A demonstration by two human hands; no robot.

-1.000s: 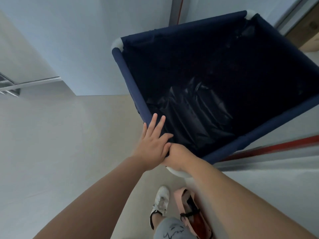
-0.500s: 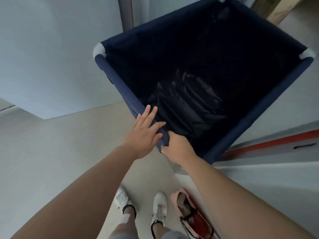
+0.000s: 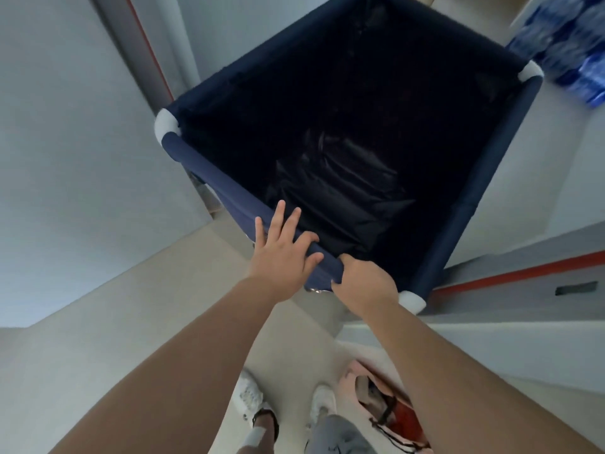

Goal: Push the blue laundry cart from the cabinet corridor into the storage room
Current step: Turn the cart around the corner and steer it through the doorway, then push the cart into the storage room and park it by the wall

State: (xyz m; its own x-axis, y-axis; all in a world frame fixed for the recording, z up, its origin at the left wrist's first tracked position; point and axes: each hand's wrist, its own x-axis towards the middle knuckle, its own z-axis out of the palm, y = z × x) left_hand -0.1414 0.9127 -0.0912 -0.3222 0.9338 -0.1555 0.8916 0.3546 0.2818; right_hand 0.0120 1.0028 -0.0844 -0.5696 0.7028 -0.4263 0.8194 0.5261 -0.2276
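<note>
The blue laundry cart (image 3: 209,172) fills the upper middle of the head view, a navy fabric bin on a frame with white corner joints. A black plastic bag (image 3: 340,194) lies at its bottom. My left hand (image 3: 283,249) rests flat on the near rim, fingers spread. My right hand (image 3: 363,280) is closed around the same rim, just right of the left hand and near the closest white corner.
A pale wall (image 3: 75,158) stands close on the left, with a door frame and red strip (image 3: 147,50) beyond it. A white ledge with a red stripe (image 3: 510,273) runs on the right. Blue-wrapped packs (image 3: 569,44) sit at far right. A pink bag (image 3: 386,407) hangs by my feet.
The cart has rolled forward and turned, passing the left wall corner. Blue-wrapped packs have come into view at the right. Both hands stayed on the near rim.
</note>
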